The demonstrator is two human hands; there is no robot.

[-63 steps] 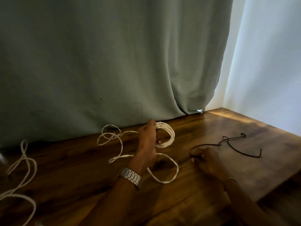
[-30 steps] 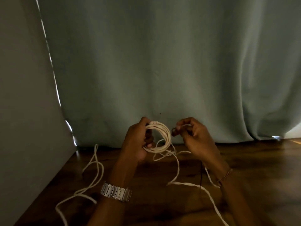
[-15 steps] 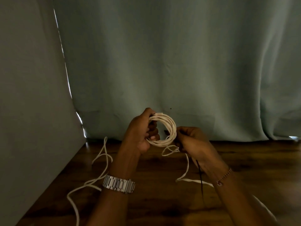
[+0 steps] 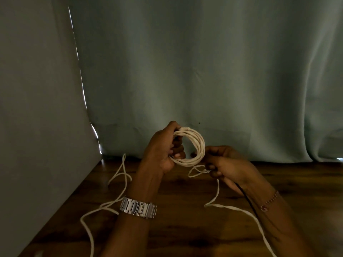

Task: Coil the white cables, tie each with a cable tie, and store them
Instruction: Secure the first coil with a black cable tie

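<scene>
Curtain behind; raised hands (image 4: 163, 147) gripping cable coil (image 4: 194, 145)

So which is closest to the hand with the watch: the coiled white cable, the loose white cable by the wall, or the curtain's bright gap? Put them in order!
From the left hand:
1. Coiled white cable, gripped in that hand.
2. Loose white cable, on the table to its left.
3. Bright gap at the curtain's edge, far up on the left.
</scene>
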